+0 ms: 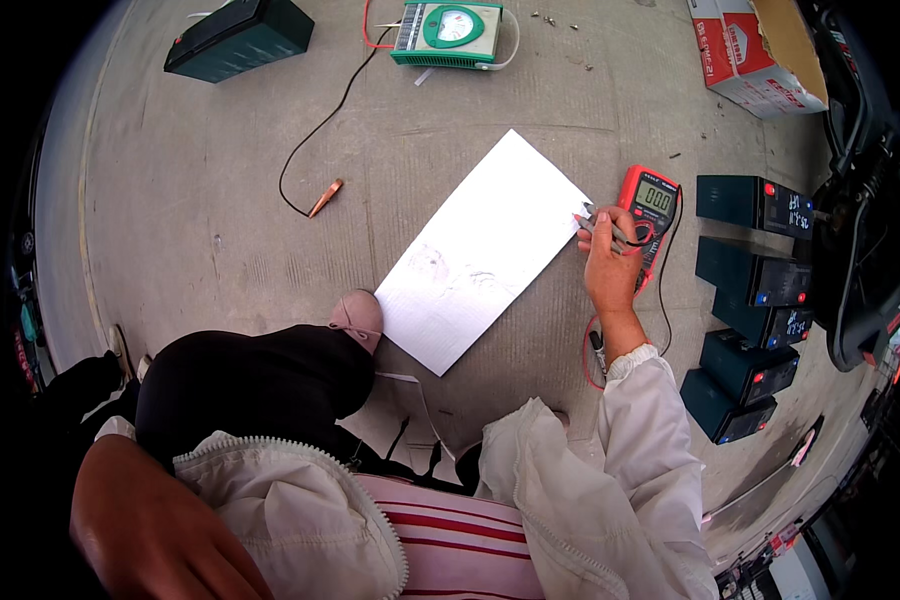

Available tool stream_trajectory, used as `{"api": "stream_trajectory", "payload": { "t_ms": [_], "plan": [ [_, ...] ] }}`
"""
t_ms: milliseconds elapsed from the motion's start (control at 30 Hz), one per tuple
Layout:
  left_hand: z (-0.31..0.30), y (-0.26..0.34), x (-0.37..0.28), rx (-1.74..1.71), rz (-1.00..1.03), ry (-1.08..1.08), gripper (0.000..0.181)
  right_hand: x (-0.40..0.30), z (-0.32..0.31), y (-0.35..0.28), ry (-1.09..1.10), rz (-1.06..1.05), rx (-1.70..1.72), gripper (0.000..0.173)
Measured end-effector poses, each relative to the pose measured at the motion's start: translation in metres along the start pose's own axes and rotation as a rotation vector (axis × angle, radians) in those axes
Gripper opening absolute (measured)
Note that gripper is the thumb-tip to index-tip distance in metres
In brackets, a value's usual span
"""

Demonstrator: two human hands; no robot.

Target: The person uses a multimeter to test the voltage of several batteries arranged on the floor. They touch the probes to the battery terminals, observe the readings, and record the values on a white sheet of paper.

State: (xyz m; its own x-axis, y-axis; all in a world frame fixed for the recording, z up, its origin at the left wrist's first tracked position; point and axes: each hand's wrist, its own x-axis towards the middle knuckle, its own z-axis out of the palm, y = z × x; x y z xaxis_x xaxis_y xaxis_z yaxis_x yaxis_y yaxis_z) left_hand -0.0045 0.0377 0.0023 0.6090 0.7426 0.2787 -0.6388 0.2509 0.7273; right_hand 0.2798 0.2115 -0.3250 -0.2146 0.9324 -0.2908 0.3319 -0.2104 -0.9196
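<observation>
My right hand (611,277) grips slim grey test probes (607,231), their tips over the right corner of a white sheet (465,262) lying on the concrete floor. Just beyond this hand is a red digital multimeter (649,196), its display lit and its lower part partly covered by the hand and leads. A black test lead (673,262) curves down beside it. Close to the camera, at the lower left, my left hand (157,525) is in front of my pale jacket (292,502); its fingertips are cut off and whatever it touches is hidden.
Several dark green batteries (727,202) line the right side, by a parked vehicle (870,225). A green analog tester (450,34) with a copper clamp (325,199), another battery (240,41) and an open carton (757,60) lie farther off. My pink shoe (360,315) meets the sheet.
</observation>
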Motion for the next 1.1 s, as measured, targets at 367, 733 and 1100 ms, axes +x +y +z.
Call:
{"api": "stream_trajectory", "payload": {
  "t_ms": [367, 733, 1100],
  "plan": [
    [0.008, 0.001, -0.019, -0.017, -0.104, -0.035, 0.044, 0.005, 0.003, -0.001, -0.015, 0.02, 0.026, 0.021],
    [0.016, 0.008, -0.058, -0.053, -0.228, -0.137, 0.044, 0.021, 0.009, 0.013, -0.013, -0.018, 0.067, 0.017],
    [0.013, 0.001, -0.008, 0.069, 0.019, -0.002, 0.053, 0.014, 0.003, 0.017, -0.03, 0.032, 0.077, 0.025]
  ]
}}
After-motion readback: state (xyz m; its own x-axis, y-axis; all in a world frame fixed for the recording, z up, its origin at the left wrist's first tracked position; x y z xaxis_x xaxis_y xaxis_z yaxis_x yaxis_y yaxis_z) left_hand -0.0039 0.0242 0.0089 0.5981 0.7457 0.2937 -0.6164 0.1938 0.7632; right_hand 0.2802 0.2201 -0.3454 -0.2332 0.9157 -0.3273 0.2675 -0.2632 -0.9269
